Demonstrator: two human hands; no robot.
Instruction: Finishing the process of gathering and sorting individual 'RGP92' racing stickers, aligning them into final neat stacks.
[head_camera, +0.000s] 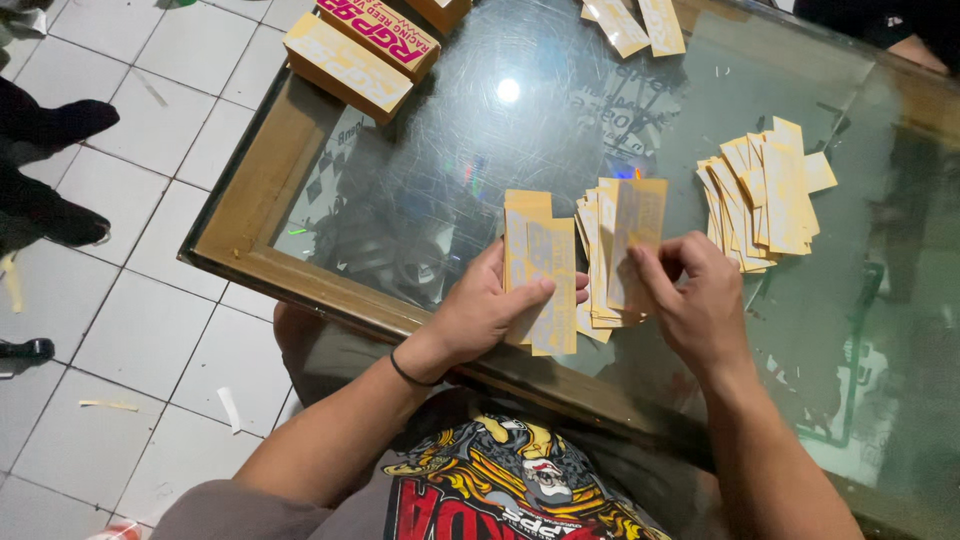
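Here: strips (540, 270), pale yellow, flat, paper-like, faintly printed. A few are held in the left hand (480, 315), thumb pressed across their face and fingers closed behind, at the near edge of the table (250, 215). Just beside them, a fanned stack (600, 260) stands on the glass; the right hand (700, 300) pinches its front strip between thumb and fingertips, closed on it.

Handling, by judgement: very light, thin, limp when held by one end, apt to crease or slide apart; the backing looks smooth, so slippery in a stack. Best taken by a long edge or a corner, pinched lightly, one at a time.

Pile (765, 195), same strips, loosely heaped, to the right, apart from both hands. More strips (635, 25) at the far edge. Boxes (360, 50), yellow and pink, on the far left corner. Glass top scratched, wood frame. Tiled floor (150, 330) to the left, paper scraps on it.
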